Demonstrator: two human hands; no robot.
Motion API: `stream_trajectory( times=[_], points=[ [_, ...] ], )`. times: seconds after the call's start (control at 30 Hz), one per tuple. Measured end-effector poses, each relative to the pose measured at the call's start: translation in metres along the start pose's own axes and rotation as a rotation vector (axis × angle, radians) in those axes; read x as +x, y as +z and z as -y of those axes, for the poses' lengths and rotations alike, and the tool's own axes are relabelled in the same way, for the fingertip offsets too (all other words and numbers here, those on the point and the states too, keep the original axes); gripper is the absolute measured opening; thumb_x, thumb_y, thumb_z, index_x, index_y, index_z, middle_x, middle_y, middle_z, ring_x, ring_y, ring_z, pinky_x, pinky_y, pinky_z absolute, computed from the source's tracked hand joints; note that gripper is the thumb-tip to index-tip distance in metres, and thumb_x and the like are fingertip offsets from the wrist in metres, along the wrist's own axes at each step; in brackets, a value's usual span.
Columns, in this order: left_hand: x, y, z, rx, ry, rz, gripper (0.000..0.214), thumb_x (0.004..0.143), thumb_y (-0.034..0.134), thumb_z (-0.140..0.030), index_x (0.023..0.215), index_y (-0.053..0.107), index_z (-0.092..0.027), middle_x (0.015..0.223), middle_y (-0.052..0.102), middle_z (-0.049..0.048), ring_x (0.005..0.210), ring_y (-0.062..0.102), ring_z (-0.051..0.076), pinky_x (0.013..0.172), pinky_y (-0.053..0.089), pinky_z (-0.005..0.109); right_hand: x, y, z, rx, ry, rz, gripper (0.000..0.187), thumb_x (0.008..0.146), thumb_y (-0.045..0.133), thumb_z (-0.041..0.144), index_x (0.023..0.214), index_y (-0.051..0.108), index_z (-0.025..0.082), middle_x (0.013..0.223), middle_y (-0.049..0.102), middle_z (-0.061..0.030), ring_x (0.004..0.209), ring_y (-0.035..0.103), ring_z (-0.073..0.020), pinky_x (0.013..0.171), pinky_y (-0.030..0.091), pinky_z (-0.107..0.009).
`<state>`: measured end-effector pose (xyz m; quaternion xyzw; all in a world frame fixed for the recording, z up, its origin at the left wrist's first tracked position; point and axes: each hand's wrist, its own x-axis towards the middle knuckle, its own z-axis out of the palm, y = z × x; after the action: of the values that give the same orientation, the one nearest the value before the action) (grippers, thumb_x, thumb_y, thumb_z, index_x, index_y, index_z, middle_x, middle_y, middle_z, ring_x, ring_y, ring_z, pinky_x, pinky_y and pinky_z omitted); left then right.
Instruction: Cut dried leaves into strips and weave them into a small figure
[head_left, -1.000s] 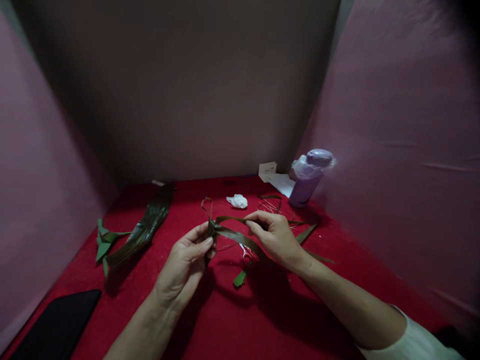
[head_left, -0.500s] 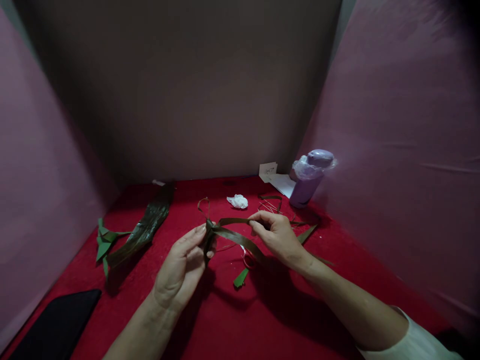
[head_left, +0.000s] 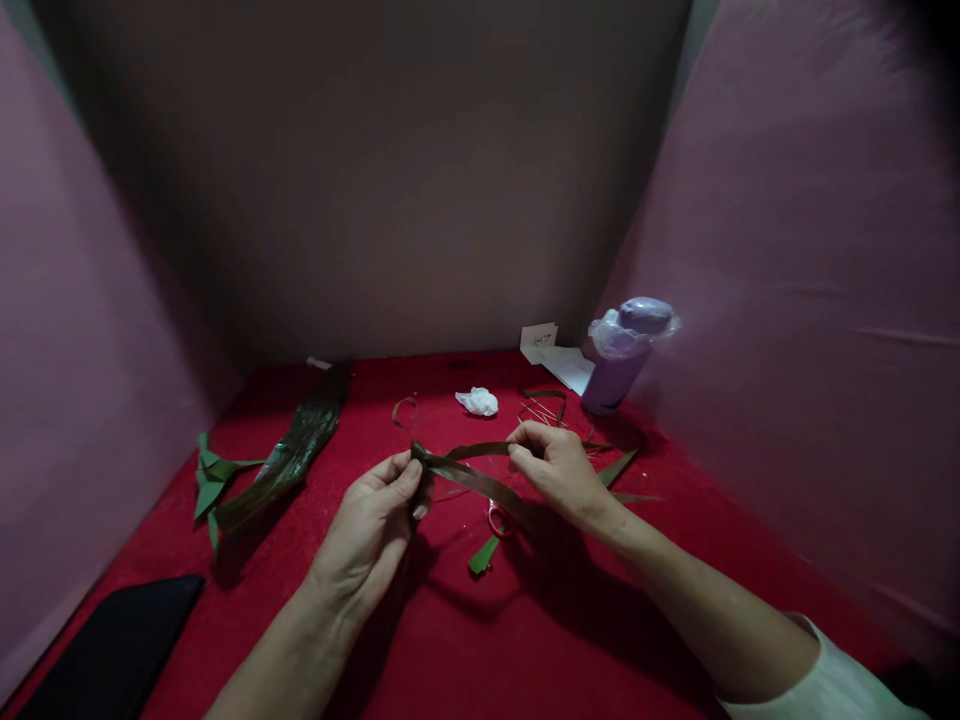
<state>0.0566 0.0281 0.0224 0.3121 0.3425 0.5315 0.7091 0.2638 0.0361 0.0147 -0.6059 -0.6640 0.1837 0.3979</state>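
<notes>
Both hands work a long green leaf strip point(head_left: 469, 476) just above the red table point(head_left: 525, 620). My left hand point(head_left: 373, 530) pinches a folded knot of the strip between thumb and fingers. My right hand point(head_left: 555, 470) is closed on the upper band of the strip, a short way right of the knot. A lower band runs down to the right under my right hand. Red-handled scissors point(head_left: 496, 518) lie on the cloth below the strip, partly hidden by it.
A bundle of dark green leaves point(head_left: 289, 460) lies at the left with folded green pieces point(head_left: 210, 485). A lilac bottle point(head_left: 624, 352), white papers point(head_left: 555, 358), crumpled tissue point(head_left: 478, 402) and thin leaf ribs point(head_left: 541, 408) are at the back. A black flat object point(head_left: 112, 650) lies front left.
The knot and my left hand have dropped slightly. My right hand has shifted a little right and down, drawing the upper band flatter. The thin loop behind the knot sits lower.
</notes>
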Motion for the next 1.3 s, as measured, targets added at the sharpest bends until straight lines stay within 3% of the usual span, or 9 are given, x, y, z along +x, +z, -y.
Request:
stream_trajectory(
  times=[0.73, 0.87, 1.07, 1.17, 1.3],
  points=[
    [0.004, -0.002, 0.001, -0.032, 0.02, -0.026, 0.009, 0.065, 0.072, -0.013, 0.071, 0.065, -0.011, 0.066, 0.054, -0.001, 0.054, 0.044, 0.007, 0.045, 0.036, 0.018, -0.001, 0.001, -0.005, -0.055, 0.015, 0.152, 0.012, 0.069, 0.048, 0.018, 0.061, 0.056, 0.018, 0.058, 0.057, 0.0006, 0.056, 0.048, -0.0116, 0.053, 0.032, -0.023],
    [0.003, -0.002, -0.001, -0.019, 0.0, -0.013, 0.01, 0.065, 0.072, -0.013, 0.072, 0.065, -0.011, 0.067, 0.055, 0.0002, 0.056, 0.046, 0.008, 0.045, 0.035, 0.019, 0.0, 0.002, -0.006, 0.082, 0.04, 0.233, 0.013, 0.071, 0.046, 0.015, 0.065, 0.057, 0.018, 0.059, 0.057, 0.0008, 0.053, 0.049, -0.0105, 0.05, 0.035, -0.022],
    [0.004, -0.002, -0.002, 0.004, -0.006, -0.007, 0.008, 0.066, 0.071, -0.013, 0.069, 0.065, -0.01, 0.064, 0.055, 0.0011, 0.057, 0.048, 0.009, 0.045, 0.035, 0.019, 0.0, -0.002, 0.001, 0.455, 0.15, 0.504, 0.016, 0.078, 0.054, 0.023, 0.091, 0.06, 0.017, 0.06, 0.056, 0.0025, 0.049, 0.05, -0.0084, 0.046, 0.038, -0.019],
    [0.004, -0.001, -0.001, 0.01, -0.003, -0.008, 0.009, 0.065, 0.072, -0.013, 0.07, 0.065, -0.01, 0.065, 0.055, 0.0015, 0.057, 0.049, 0.009, 0.045, 0.035, 0.019, -0.003, -0.005, 0.007, 0.572, 0.148, 0.54, 0.022, 0.078, 0.058, 0.03, 0.096, 0.059, 0.017, 0.068, 0.061, 0.0006, 0.055, 0.054, -0.009, 0.05, 0.041, -0.02],
    [0.004, -0.002, -0.001, 0.013, -0.006, -0.02, 0.01, 0.065, 0.072, -0.014, 0.071, 0.065, -0.01, 0.064, 0.055, 0.0013, 0.056, 0.049, 0.009, 0.045, 0.035, 0.019, -0.007, -0.004, 0.011, 0.617, 0.177, 0.543, 0.02, 0.078, 0.059, 0.033, 0.086, 0.061, 0.015, 0.064, 0.06, 0.0011, 0.053, 0.053, -0.0083, 0.05, 0.042, -0.02]
  ],
)
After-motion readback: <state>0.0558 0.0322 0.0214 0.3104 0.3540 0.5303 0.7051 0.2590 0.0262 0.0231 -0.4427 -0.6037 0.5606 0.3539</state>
